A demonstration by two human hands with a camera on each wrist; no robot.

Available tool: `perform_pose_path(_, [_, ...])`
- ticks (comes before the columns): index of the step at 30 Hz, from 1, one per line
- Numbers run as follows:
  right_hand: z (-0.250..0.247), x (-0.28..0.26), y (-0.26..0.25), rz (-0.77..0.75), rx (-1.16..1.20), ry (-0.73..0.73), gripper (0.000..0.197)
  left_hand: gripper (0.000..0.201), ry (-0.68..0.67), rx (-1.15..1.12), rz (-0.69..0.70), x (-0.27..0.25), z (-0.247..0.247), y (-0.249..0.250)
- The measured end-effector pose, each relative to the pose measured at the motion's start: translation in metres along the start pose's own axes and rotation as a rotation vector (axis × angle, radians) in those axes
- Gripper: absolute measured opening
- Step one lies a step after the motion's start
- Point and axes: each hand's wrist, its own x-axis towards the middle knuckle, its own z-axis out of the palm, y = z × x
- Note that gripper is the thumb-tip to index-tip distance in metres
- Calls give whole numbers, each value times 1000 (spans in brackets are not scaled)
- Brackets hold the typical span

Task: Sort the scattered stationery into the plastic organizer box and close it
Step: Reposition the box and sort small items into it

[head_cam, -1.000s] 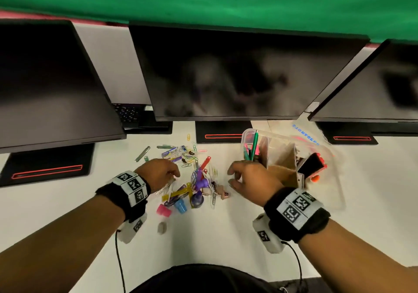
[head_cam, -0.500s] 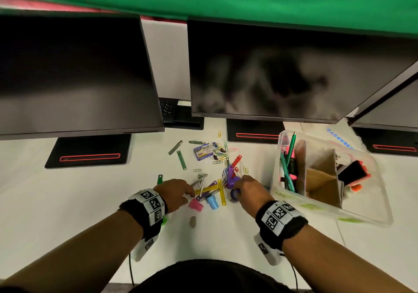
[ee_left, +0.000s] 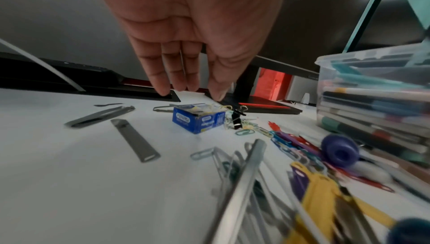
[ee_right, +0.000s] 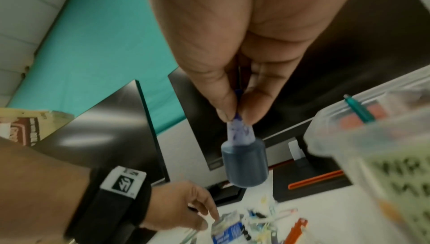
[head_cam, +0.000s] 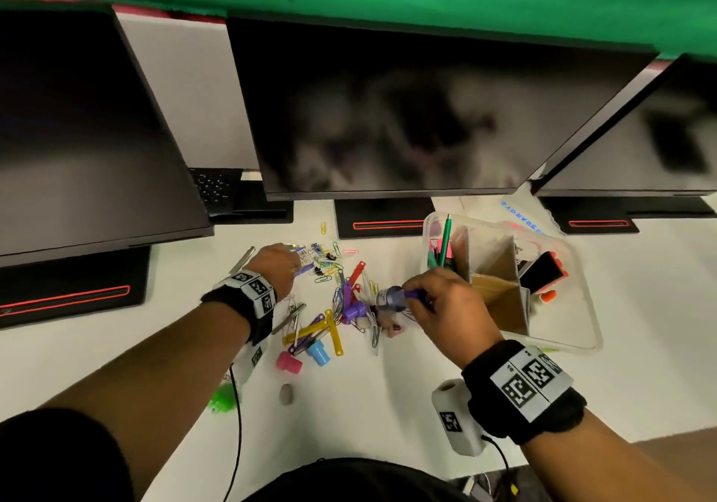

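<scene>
My right hand (head_cam: 411,295) pinches a small dark-blue ink bottle (head_cam: 392,299) by its narrow neck and holds it above the pile, just left of the clear plastic organizer box (head_cam: 574,307). The right wrist view shows the bottle (ee_right: 244,163) hanging from thumb and finger (ee_right: 237,117). My left hand (head_cam: 297,265) reaches over the far side of the pile with straight fingers. In the left wrist view it (ee_left: 190,93) hovers just above a small blue paper-clip box (ee_left: 197,118) and holds nothing. The organizer box holds pens and cardboard dividers.
Coloured paper clips, yellow and purple fasteners (head_cam: 329,327), a pink cap (head_cam: 289,362), a blue cap (head_cam: 320,354) and a grey eraser (head_cam: 286,393) lie scattered on the white desk. Grey metal strips (ee_left: 135,141) lie left of the clip box. Monitors and their stands (head_cam: 382,222) line the back.
My right hand has lifted the ink bottle out of the pile and carried it toward the organizer box. My left hand has moved away from the near pile to the blue clip box.
</scene>
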Motion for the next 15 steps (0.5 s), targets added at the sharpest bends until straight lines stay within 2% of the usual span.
perform_pose_path(6, [-46, -12, 32, 95, 35, 199, 12, 56, -65, 38, -59, 36, 17, 6])
perform_pose_path(12, [-89, -14, 79, 308, -29, 272, 11, 63, -97, 34, -54, 47, 35, -4])
perform_pose_path(15, [-111, -10, 100, 470, -161, 240, 9, 62, -108, 55, -65, 42, 33, 0])
